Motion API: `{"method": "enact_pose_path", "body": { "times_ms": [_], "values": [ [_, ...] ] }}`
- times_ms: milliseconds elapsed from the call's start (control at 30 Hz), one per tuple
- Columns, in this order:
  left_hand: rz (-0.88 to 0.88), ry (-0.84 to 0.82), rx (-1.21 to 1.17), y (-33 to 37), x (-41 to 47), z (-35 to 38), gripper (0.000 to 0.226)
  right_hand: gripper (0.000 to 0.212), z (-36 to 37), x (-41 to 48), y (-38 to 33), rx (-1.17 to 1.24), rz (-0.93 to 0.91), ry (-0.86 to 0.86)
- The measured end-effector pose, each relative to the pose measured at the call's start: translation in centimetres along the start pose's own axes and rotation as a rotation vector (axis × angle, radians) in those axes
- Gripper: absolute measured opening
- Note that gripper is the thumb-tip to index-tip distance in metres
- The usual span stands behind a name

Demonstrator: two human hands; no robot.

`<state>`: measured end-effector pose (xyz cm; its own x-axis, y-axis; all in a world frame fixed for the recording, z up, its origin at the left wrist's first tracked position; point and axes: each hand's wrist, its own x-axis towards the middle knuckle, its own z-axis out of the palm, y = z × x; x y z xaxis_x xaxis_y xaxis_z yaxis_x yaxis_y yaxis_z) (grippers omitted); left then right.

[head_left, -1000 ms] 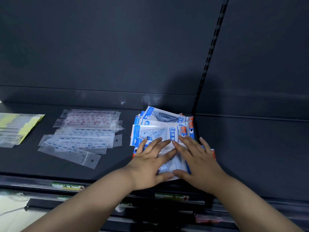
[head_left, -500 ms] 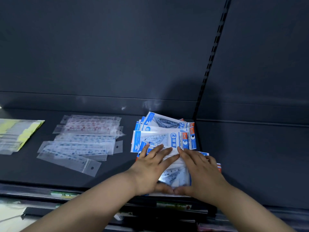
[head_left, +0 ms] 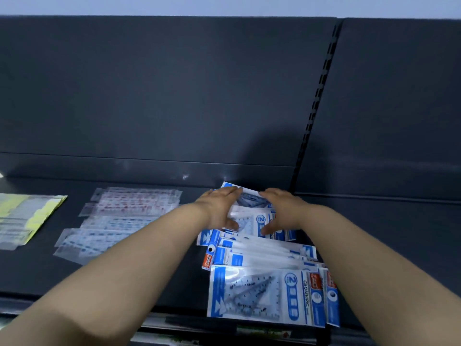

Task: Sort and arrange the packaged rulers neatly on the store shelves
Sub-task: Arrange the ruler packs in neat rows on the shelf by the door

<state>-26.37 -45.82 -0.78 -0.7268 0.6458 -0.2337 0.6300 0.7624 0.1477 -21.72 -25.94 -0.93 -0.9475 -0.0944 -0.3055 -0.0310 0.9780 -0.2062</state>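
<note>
A pile of blue-and-white packaged geometric rulers lies on the dark shelf (head_left: 154, 275), spread from back to front. The front pack (head_left: 254, 295) lies flat at the shelf's front edge, with several overlapping packs (head_left: 262, 253) behind it. My left hand (head_left: 219, 208) and right hand (head_left: 282, 211) reach to the back of the pile. They flank the rear packs (head_left: 252, 201), fingers curled over the far edge and thumbs on the near side. What lies under my palms is hidden.
Clear-sleeved rulers with red and blue print (head_left: 129, 213) lie spread to the left of the pile. Yellow-backed packs (head_left: 25, 216) sit at the far left. A slotted upright (head_left: 316, 103) divides this bay from the right-hand shelf (head_left: 389, 236). Price labels (head_left: 262, 332) line the front edge.
Both hands have left the front packs and moved back to the rear of the pile. The front pack now lies uncovered at the shelf edge, and the view has tilted up.
</note>
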Motion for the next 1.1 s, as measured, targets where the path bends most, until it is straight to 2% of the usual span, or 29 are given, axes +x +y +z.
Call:
{"method": "enact_pose_path", "body": {
  "times_ms": [200, 433, 633, 800, 933, 1100],
  "values": [
    [-0.01, -0.212, 0.132, -0.7, 2.9, -2.1, 0.116, 0.125, -1.0, 2.4, -0.6, -0.196, 0.013, -0.176],
    [0.03, -0.407, 0.222, -0.7, 6.1, -2.9, 0.127, 0.135, -1.4, 4.3, -0.9, -0.219, 0.084, -0.308],
    [0.032, -0.397, 0.31, -0.1, 7.0, -3.6, 0.116, 0.118, -1.7, 5.1, -1.3, -0.239, 0.105, -0.308],
    [0.013, -0.423, 0.175, -0.3, 7.0, -3.9, 0.11, 0.115, -1.5, 5.3, -1.1, -0.138, 0.129, -0.306],
    [-0.025, -0.404, 0.078, -0.5, 6.8, -3.9, 0.107, 0.104, -1.9, 5.0, -1.2, -0.113, 0.133, -0.284],
    [-0.022, -0.363, 0.075, -0.4, 6.7, -4.3, 0.091, 0.097, -2.3, 5.0, -1.0, -0.118, 0.135, -0.247]
  ]
}}
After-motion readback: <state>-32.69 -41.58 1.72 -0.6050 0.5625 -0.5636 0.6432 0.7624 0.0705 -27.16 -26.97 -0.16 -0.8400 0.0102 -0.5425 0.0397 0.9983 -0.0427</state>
